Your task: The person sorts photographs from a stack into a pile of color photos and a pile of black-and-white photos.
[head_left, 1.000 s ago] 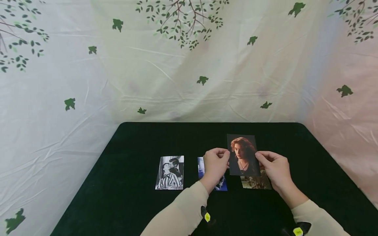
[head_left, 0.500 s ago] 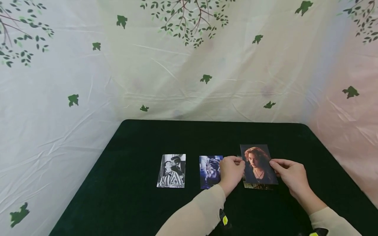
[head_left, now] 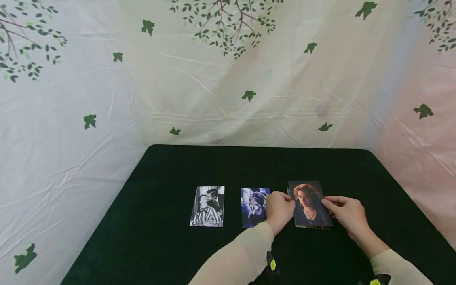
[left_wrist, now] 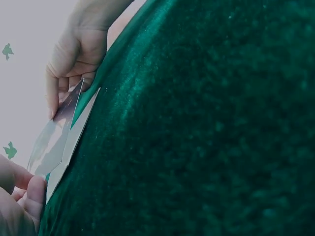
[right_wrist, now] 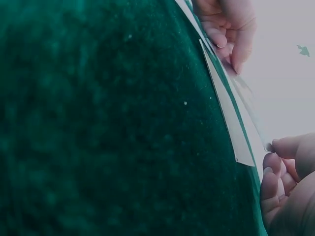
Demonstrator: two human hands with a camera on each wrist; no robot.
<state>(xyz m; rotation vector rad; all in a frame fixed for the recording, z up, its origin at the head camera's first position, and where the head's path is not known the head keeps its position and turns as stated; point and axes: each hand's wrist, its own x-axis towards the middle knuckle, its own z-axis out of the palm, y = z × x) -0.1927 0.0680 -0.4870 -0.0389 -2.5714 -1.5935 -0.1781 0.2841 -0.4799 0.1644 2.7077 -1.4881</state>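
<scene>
On the dark green surface (head_left: 178,237), a lower photo (head_left: 313,227) mostly hidden under the portrait photo (head_left: 309,204), left hand (head_left: 279,209) and right hand (head_left: 347,215) fingers pinching its side edges.

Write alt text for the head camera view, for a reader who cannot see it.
Two hands, left hand and right hand, pinch the side edges of a portrait photo of a red-haired woman over another print lying on a dark green velvet table. To its left lie a blue-toned photo and a black-and-white photo of a couple.
</scene>
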